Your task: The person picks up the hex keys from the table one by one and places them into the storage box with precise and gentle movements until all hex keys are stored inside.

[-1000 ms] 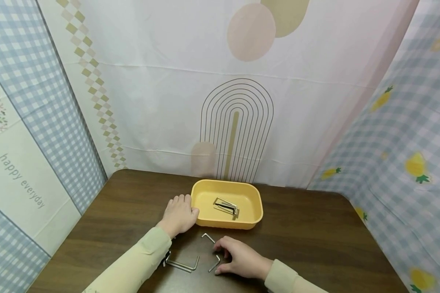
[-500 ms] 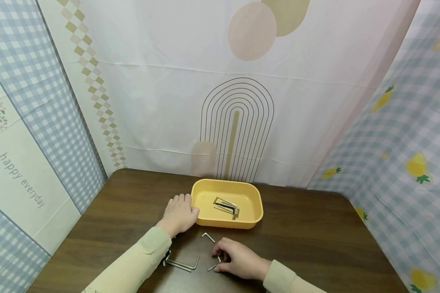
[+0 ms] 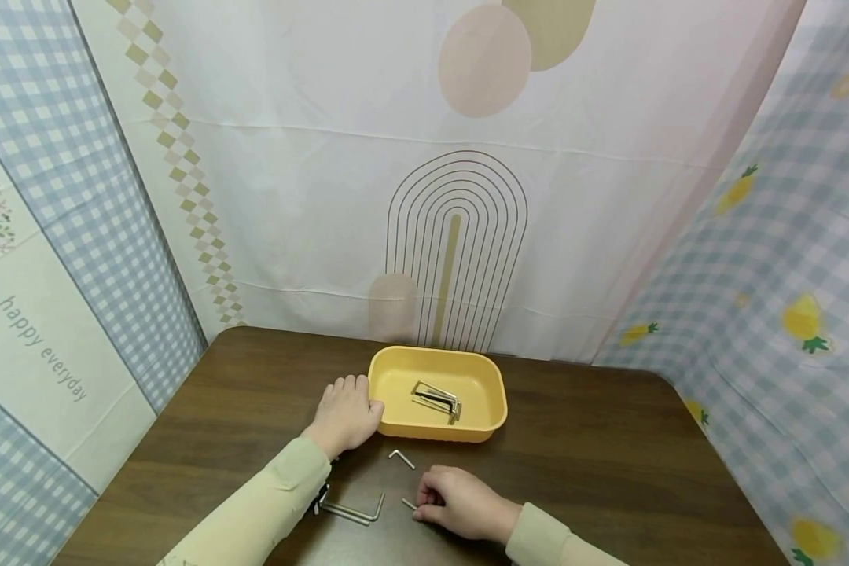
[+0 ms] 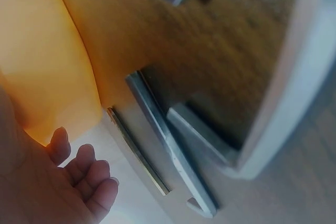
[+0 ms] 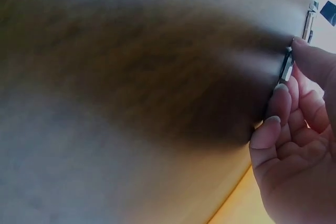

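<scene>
My left hand (image 3: 344, 415) rests against the left side of a yellow bin (image 3: 436, 433), its thumb at the near left corner. In the left wrist view the left hand's fingers are relaxed, with several hex keys (image 4: 190, 179) on the table beyond. The right hand (image 3: 468, 505) pinches a small silver hex key (image 3: 409, 504) between thumb and fingers, low over the table; much of that key is hidden by the hand. Another small hex key (image 3: 402, 458) lies between the bin and the right hand. Larger hex keys (image 3: 357, 512) lie beside the left forearm.
Several hex keys (image 3: 439, 398), one of them black, lie inside the bin. The brown wooden table (image 3: 594, 448) has patterned cloth hung behind it and at both sides. Part of the larger keys' group is covered by the left sleeve (image 3: 269, 495).
My right hand's fingers have closed on the small hex key, which has turned so that one end points left. The left hand and the bin have stayed in place.
</scene>
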`<move>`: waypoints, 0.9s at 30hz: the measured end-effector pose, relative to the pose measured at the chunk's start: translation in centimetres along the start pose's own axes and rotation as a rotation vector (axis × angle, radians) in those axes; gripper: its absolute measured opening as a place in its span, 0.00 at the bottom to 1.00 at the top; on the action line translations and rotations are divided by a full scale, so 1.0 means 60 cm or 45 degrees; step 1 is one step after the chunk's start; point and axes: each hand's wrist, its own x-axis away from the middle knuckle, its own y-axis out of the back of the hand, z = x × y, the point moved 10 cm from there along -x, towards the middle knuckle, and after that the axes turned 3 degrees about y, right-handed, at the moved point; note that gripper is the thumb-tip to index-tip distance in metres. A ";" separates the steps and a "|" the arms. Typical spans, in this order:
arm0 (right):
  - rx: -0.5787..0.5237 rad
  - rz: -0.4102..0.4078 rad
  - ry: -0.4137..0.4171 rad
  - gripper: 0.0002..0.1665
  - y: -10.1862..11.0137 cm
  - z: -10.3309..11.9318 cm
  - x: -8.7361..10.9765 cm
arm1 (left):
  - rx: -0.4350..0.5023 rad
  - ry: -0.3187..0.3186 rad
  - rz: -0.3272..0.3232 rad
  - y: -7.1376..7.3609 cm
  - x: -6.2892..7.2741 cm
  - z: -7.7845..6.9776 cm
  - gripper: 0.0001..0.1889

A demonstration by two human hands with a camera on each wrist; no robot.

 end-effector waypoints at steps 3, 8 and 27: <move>0.039 0.002 -0.013 0.10 0.002 -0.002 -0.001 | 0.006 -0.002 -0.002 0.002 0.000 -0.001 0.10; 0.088 -0.008 0.008 0.10 0.004 -0.001 -0.001 | 0.011 -0.003 -0.004 0.003 0.002 -0.001 0.10; 0.001 -0.260 0.058 0.03 0.100 0.004 -0.005 | 0.006 0.001 0.003 -0.004 -0.001 0.002 0.09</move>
